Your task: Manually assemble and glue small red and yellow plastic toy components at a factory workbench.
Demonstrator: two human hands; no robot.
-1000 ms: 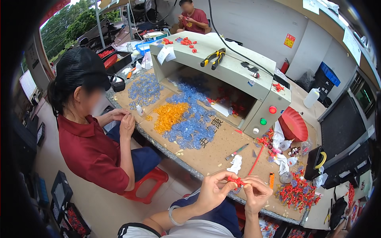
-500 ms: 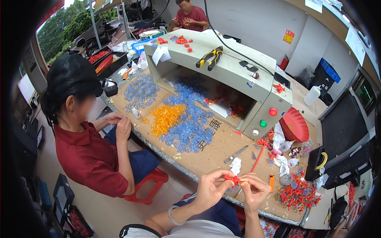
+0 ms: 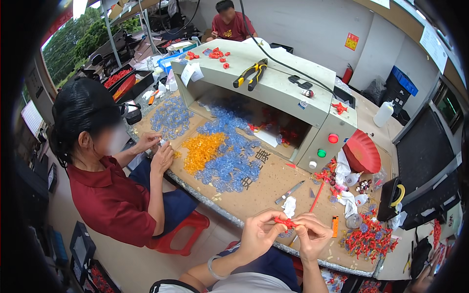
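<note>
Above the front edge of the bench, my left hand [image 3: 262,230] and my right hand [image 3: 311,233] pinch a small red plastic piece [image 3: 285,222] between thumbs and fingertips, one at each end. Its exact shape is partly covered by my fingers. Just behind it on the bench lies a crumpled white tissue [image 3: 289,207], with a craft knife [image 3: 290,192] beyond. To the right of my right hand are an orange cutter [image 3: 335,226] and a large heap of red and clear pieces [image 3: 370,237].
A grey box-shaped machine [image 3: 273,93] with coloured buttons stands at the back, pliers [image 3: 250,74] on top. Blue clear pieces [image 3: 234,171] and orange ones [image 3: 201,151] cover the middle left. A red basin [image 3: 362,152] sits right. A co-worker [image 3: 105,190] sits at left.
My hands stay in nearly the same place, still gripping the red piece. The co-worker at left has raised both hands toward a small white bottle. The view has shifted slightly.
</note>
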